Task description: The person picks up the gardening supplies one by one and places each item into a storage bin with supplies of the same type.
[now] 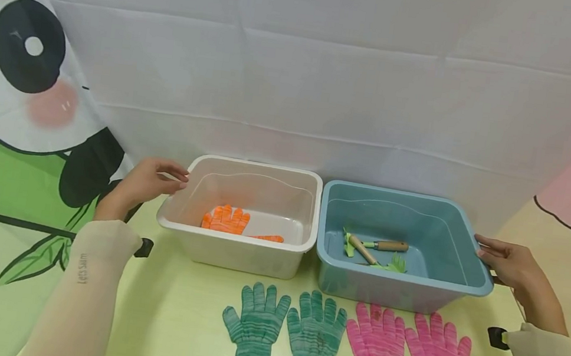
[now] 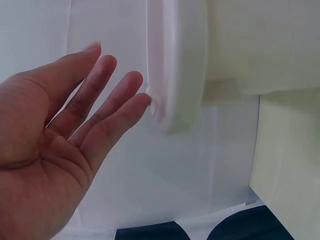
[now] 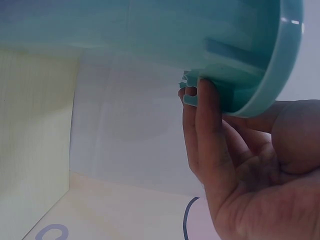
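My left hand (image 1: 153,178) is at the left end of a white plastic tub (image 1: 249,256), its fingers loosely extended. In the left wrist view a fingertip comes right up to the tub's rim (image 2: 175,65). Orange gloves (image 1: 227,219) lie inside that tub. On the other side, my right hand (image 1: 514,266) grips the right rim of a blue plastic tub (image 1: 384,285). The right wrist view shows the fingers (image 3: 207,125) under the blue rim (image 3: 285,65), with the thumb on its other side. Small garden tools with wooden handles (image 1: 362,250) and green heads lie in the blue tub.
In front of the tubs lie two green knit gloves (image 1: 258,332) and two pink ones (image 1: 378,353), flat on the pale yellow table (image 1: 172,312). A white cloth (image 1: 297,84) hangs behind the tubs, with a cartoon print (image 1: 29,45) at the left.
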Demonstrator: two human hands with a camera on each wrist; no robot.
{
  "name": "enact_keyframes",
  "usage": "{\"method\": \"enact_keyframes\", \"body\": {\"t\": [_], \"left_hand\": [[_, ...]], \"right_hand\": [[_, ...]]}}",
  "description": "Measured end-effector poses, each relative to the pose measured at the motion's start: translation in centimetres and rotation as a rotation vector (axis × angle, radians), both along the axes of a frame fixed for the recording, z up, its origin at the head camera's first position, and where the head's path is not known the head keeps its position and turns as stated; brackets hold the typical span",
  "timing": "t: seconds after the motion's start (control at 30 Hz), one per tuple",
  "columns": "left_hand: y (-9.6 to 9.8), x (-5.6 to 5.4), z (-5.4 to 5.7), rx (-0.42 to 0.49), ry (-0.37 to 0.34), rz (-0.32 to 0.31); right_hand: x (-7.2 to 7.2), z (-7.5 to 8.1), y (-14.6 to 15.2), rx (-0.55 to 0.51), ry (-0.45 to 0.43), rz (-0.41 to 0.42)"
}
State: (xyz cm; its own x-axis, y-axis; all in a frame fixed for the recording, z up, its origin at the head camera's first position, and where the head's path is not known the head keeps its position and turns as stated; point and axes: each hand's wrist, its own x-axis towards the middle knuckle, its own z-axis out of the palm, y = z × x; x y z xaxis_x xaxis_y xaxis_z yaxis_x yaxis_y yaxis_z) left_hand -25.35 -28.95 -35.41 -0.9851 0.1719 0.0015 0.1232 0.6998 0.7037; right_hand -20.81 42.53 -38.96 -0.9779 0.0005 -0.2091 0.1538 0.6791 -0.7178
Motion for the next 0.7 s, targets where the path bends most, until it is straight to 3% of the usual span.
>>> {"method": "enact_keyframes", "body": {"t": [0.3, 0.53, 0.7], "left_hand": [[-1.0, 0.0, -0.6, 0.008, -0.001, 0.031], [-1.2, -0.7, -1.6, 0.059, -0.04, 0.058], [-1.0, -1.3, -2.2, 0.028, -0.064, 0.074]], "right_hand": [[0.0, -0.2, 0.2, -0.025, -0.001, -0.001], [0.0, 0.0, 0.0, -0.006, 0.008, 0.0], [0.1, 0.1, -0.1, 0.002, 0.005, -0.004]]}}
